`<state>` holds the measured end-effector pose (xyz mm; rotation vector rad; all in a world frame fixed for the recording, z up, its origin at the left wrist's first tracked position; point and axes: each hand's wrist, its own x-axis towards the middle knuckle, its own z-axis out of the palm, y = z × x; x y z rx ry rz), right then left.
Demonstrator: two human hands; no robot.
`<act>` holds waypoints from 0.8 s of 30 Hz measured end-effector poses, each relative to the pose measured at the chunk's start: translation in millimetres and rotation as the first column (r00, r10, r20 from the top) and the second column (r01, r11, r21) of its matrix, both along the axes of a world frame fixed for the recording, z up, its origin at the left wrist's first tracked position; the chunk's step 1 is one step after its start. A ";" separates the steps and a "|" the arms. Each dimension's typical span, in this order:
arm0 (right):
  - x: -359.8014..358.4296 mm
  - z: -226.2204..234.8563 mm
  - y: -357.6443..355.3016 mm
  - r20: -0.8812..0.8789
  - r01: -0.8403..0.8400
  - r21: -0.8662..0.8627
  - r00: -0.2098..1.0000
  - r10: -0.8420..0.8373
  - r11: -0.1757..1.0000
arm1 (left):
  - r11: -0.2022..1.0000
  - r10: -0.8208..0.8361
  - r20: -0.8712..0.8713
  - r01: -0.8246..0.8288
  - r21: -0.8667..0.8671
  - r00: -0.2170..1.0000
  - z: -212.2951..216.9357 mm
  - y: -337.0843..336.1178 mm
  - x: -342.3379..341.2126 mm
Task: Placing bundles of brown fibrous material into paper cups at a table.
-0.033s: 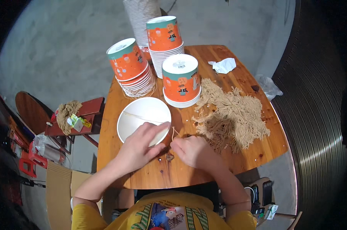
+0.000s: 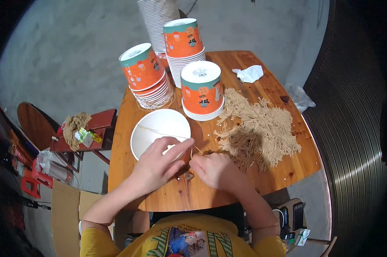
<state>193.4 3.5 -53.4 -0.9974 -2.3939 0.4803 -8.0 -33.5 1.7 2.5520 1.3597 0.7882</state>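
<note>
A white paper tub (image 2: 162, 121) lies with its mouth toward me, and a thin cord (image 2: 152, 129) runs across the opening. My left hand (image 2: 155, 162) rests over the tub's near rim. Its index finger and thumb are stretched apart; the other fingertips are partly hidden. Beside it, my right hand (image 2: 217, 170) is closed with the fingers curled, pinching a thin tan cord (image 2: 197, 148) whose loop stands up between the hands. To the right is a heap of tan cords (image 2: 266, 132).
Behind the tub stand three upside-down stacks of orange and green paper tubs: left (image 2: 147, 70), back (image 2: 184, 40) and middle (image 2: 202, 92). Crumpled white tissue (image 2: 250, 73) lies on the wooden table (image 2: 206, 198). Left of it is a red bench (image 2: 101, 120).
The left index finger has shifted slightly to the right and the cord loop between the hands has changed shape. The right hand stays in place.
</note>
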 end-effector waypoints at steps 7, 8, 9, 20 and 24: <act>7.4 1.0 -9.4 -0.158 -0.058 0.015 0.986 0.059 0.998 | 0.975 -0.049 -0.168 0.084 0.207 0.984 0.6 7.8 6.5; 8.0 3.3 -9.4 -0.158 -0.055 0.013 0.986 0.056 0.998 | 0.975 -0.052 -0.169 0.087 0.206 0.984 -0.3 7.7 6.8; 7.6 8.1 -9.3 -0.284 -0.046 -0.047 0.958 0.031 0.998 | 0.966 -0.035 -0.180 0.079 0.245 0.983 -1.3 6.8 6.8; -7.7 -20.8 -9.5 -0.647 0.034 -0.311 0.724 -0.238 0.950 | 0.990 0.098 0.234 -0.071 -0.118 0.967 -11.2 9.9 -0.3; -15.6 -20.7 -11.6 -0.613 0.034 -0.373 0.741 -0.274 0.927 | 0.964 0.144 0.321 -0.060 -0.257 0.936 -15.6 12.2 -0.9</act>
